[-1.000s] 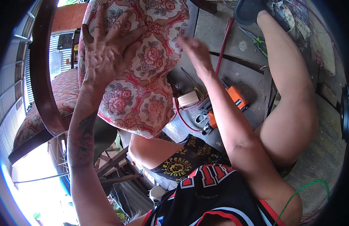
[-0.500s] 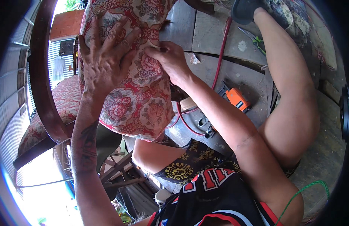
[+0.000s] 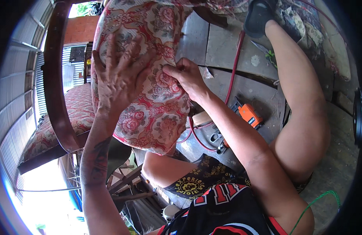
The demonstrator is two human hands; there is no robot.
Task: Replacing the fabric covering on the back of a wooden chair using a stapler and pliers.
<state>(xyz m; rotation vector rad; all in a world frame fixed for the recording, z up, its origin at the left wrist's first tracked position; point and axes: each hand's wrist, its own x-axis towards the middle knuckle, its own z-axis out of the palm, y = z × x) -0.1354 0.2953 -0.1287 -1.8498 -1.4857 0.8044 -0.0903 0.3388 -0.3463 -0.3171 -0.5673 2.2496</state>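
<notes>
A red and cream floral upholstery fabric (image 3: 134,117) covers a piece of furniture in front of me, its lower corner hanging loose. My left hand (image 3: 120,74) lies flat on the fabric with its fingers spread. At the fabric's right edge, my right hand (image 3: 187,76) pinches the cloth between thumb and curled fingers. What lies under the cloth is mostly hidden.
An orange and black staple gun (image 3: 249,114) lies on the wooden floor beside a red hose (image 3: 235,64). Green-handled scissors (image 3: 267,53) rest near my sandalled foot (image 3: 260,18). A dark wooden frame with a floral seat (image 3: 77,105) stands at left.
The fabric and both hands appear slightly lower and further right, as does most of the surroundings. My right hand keeps its pinch on the fabric's edge; my left stays spread flat.
</notes>
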